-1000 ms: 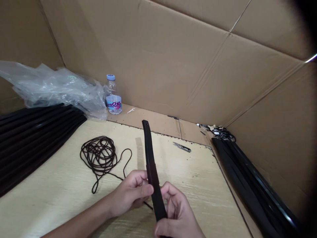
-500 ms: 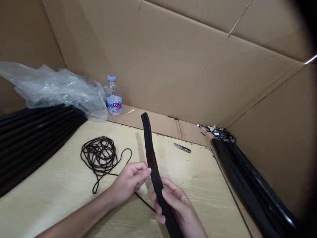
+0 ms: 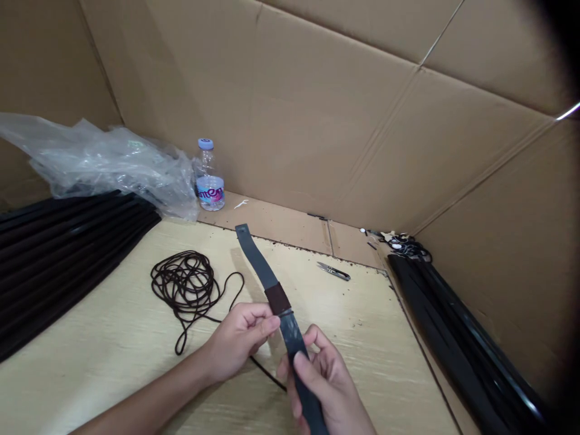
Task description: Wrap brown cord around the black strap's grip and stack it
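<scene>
Head view: bottle (image 3: 209, 192) labelled "ame…" beyond strap (image 3: 256, 261)

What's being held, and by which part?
A dark strap: the right hand grips its lower end, the left hand touches it just below the brown band.

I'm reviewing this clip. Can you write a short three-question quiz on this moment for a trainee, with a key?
1. True or false: the thread snips lie on the board, apart from the left hand and the right hand.

2. Multiple choice: what lies on the board to the left of the hands?
A. A coil of dark cord
B. A pair of pliers
C. A roll of tape

3. Short answer: what colour is the band across the dark strap held in the right hand?

Key: 1 true; 2 A; 3 brown.
</scene>
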